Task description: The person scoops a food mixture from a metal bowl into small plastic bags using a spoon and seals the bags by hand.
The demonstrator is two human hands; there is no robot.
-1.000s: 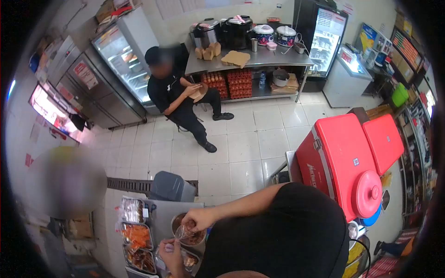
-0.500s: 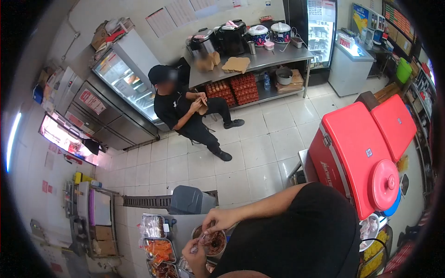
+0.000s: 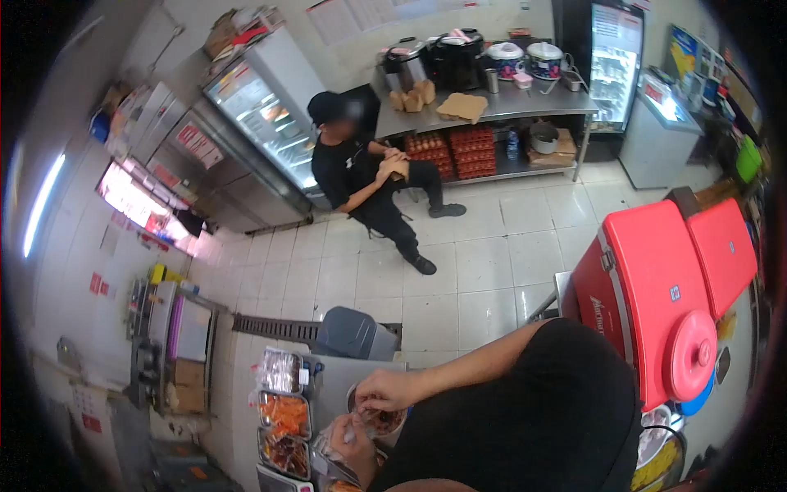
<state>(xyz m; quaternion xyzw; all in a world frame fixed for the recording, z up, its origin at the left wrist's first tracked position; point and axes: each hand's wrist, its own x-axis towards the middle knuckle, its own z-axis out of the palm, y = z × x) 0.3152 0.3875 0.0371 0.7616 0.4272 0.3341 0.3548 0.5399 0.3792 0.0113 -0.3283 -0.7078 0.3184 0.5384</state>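
Note:
My left hand is closed around a thin clear plastic bag, just beside a round bowl. Dark reddish-brown food lies in the bowl. Over the bowl's far side, my right hand has its fingers curled together and pointing down; what they pinch is too small to make out. Left of my hands stand clear trays: one with orange shredded food, one with dark brown strips, and a plastic-wrapped pack.
A grey bin stands beyond my metal table. Red cooler boxes with a round red lid are at right. Across the tiled floor a seated person in black holds a brown item near a steel table.
The view has swung, so the room sits further right and lower. My right fingers have shifted slightly relative to the bag over the bowl. The seated person's hands have lowered to the lap.

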